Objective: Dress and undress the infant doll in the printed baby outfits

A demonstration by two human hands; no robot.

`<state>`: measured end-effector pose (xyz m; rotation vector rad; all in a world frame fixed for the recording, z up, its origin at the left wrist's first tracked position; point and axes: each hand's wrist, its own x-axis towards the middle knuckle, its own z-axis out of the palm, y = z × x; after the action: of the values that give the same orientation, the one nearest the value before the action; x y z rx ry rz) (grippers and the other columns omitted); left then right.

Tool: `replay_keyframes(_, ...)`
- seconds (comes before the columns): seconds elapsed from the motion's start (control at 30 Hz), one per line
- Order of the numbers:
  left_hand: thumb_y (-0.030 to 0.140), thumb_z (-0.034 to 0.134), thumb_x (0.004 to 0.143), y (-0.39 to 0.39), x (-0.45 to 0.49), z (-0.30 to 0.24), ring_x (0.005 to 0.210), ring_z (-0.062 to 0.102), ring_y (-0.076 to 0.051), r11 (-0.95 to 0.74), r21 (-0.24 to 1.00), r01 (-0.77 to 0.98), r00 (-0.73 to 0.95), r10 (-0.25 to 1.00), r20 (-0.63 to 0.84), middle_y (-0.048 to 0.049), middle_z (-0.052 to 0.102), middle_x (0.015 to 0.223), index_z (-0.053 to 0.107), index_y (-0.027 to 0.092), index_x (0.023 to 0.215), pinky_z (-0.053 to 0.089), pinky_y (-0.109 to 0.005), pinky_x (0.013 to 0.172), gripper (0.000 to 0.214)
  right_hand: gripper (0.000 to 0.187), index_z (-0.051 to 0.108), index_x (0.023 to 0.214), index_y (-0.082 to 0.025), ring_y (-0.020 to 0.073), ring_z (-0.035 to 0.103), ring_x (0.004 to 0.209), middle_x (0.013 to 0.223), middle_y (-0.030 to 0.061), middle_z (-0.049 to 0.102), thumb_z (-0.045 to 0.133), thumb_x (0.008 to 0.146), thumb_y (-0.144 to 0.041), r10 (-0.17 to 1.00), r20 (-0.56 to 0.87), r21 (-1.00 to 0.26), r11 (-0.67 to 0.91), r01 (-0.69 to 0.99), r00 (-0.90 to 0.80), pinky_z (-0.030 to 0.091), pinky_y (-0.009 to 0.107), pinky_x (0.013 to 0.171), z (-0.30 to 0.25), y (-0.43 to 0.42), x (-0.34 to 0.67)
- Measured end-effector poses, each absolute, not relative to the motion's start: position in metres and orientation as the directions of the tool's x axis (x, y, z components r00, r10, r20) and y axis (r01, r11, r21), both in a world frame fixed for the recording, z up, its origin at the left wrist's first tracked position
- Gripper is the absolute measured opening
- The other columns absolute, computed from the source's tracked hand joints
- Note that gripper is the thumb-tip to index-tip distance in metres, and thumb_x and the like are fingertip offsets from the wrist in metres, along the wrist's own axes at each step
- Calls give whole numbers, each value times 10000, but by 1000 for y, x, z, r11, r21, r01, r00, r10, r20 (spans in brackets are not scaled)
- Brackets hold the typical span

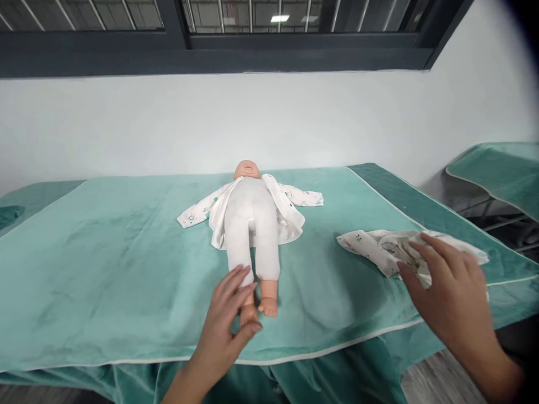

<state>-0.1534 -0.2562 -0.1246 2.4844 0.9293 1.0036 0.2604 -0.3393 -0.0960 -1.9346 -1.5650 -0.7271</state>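
A baby doll lies on its back on the green bed cover, its head toward the wall. Its arms are in the sleeves of a white printed baby jacket, which is spread open at the front; the trunk and legs are white. My left hand is open over the doll's foot on the left, partly hiding it; whether it touches is unclear. To the right, my right hand is open with fingers spread over a crumpled white printed baby garment. I cannot tell whether its fingertips press the cloth.
The green cover has a pale piped front edge and hangs down in folds. Behind it stands a white wall below a dark-framed barred window. Another green-covered surface is at the right, with dark metal framing beneath.
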Motion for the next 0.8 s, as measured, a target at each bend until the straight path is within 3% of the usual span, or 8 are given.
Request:
replay_keyframes(0.1,254,648,891,-261,-144,-129,1468,284,-324,-797,300,524,629,600,494,-103,412,1553,500,277,1380,312,-578,1161,511,385,514,1315,-271,406,407,1384,1460,199,498,525,951,-395,773,598,102,-335,937,212,325,603,1080,-82,-341,275)
replay_keyframes(0.2,165,588,911,-253,-137,-128,1451,301,-313,-812,190,551,661,564,495,-76,432,1542,572,296,1302,302,-600,1150,412,312,553,1248,-284,404,418,1362,1481,196,468,475,965,-390,838,524,220,-304,927,150,344,590,1044,-75,-344,264)
replay_keyframes(0.37,220,607,909,-244,-134,-121,1425,324,-316,-805,147,574,674,567,473,-62,460,1522,617,307,1264,310,-602,1141,365,373,577,1201,-232,420,558,1119,1291,195,592,495,936,-482,911,396,207,-207,956,112,467,518,827,-91,-346,243)
replay_keyframes(0.53,322,631,906,-231,-135,-117,1428,317,-311,-804,154,575,673,571,471,-50,478,1509,617,315,1279,315,-574,1150,374,310,602,1138,-149,378,579,1044,1173,197,619,408,957,-308,928,345,160,-204,966,139,456,475,844,-108,-325,265)
replay_keyframes(0.63,337,647,896,-227,-135,-117,1435,316,-307,-790,182,586,659,595,460,-51,492,1500,619,297,1275,295,-566,1169,383,302,590,1118,-157,326,608,986,1110,165,643,360,959,-270,963,231,-3,-138,990,135,455,417,789,-87,-311,265)
replay_keyframes(0.8,441,686,853,-238,-141,-110,1471,282,-307,-767,345,541,630,641,438,-75,476,1511,557,281,1343,282,-555,1187,531,280,596,1093,-236,225,629,796,974,66,685,471,921,-419,982,69,-474,-124,872,177,451,318,647,-12,-305,215)
